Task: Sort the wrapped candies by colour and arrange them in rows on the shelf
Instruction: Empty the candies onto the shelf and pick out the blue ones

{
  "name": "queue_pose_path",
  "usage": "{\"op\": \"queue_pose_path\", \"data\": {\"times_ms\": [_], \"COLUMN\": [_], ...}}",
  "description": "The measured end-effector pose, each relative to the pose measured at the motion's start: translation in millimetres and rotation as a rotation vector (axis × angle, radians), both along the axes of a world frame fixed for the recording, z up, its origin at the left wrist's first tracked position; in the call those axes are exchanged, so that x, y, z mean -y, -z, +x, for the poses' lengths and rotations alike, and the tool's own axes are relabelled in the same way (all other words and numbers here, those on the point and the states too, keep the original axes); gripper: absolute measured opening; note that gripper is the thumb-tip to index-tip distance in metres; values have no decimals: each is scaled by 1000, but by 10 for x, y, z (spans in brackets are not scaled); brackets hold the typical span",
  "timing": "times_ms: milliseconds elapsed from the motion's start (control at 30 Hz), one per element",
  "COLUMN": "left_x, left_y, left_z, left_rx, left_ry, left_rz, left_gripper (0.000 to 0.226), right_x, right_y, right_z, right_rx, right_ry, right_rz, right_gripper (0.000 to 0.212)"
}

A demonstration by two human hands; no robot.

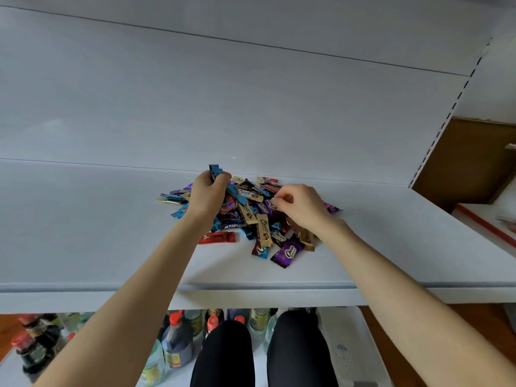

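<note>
Dozens of mixed candies [264, 233] lie heaped at the middle of the shelf [83, 233], nearer its back edge. Left hand [208, 196] grips blue candies [216, 172] above the heap. Right hand [303, 206] curls its fingers into the heap; whether it pinches one cannot be told.

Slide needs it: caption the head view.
Left hand grips blue candies; right hand reaches into the mixed pile on the shelf.

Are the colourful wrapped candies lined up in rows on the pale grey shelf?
No, the colourful wrapped candies lie in one mixed heap on the pale grey shelf, where the left hand grips a blue wrapped candy.
</note>
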State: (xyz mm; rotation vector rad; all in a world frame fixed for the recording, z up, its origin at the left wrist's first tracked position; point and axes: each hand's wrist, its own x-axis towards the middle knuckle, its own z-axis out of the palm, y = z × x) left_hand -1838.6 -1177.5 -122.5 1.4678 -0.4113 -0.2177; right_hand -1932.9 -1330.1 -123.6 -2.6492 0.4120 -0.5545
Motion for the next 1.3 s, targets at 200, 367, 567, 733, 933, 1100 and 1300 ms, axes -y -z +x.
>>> {"op": "queue_pose_path", "data": {"times_ms": [200, 367, 567, 733, 933, 1100, 1300], "left_x": [-3, -19, 113, 81, -396, -664, -758], "left_y": [21, -12, -89, -136, -121, -22, 63], "left_z": [50, 64, -60, -123, 24, 123, 212], "left_rx": [-4, -74, -41, -93, -86, -80, -68], "left_ry": [-39, -4, 60, 2, -229, -292, -248], "left_rz": [68, 7, 9, -27, -39, -20, 56], "left_gripper": [23, 24, 25, 16, 13, 17, 15], "right_x": [120, 266, 119, -78, -360, -683, -723], "right_y": [-11, 29, -109, -141, -64, 37, 11], "right_z": [507, 507, 252, 203, 395, 577, 603], "right_rx": [-173, -86, 189, 141, 72, -211, -242], "right_ry": [10, 40, -117, -269, -363, -293, -237], "right_rz": [-108, -71, 177, 260, 150, -247, -327], "right_gripper": [28, 26, 24, 23, 20, 47, 32]}}
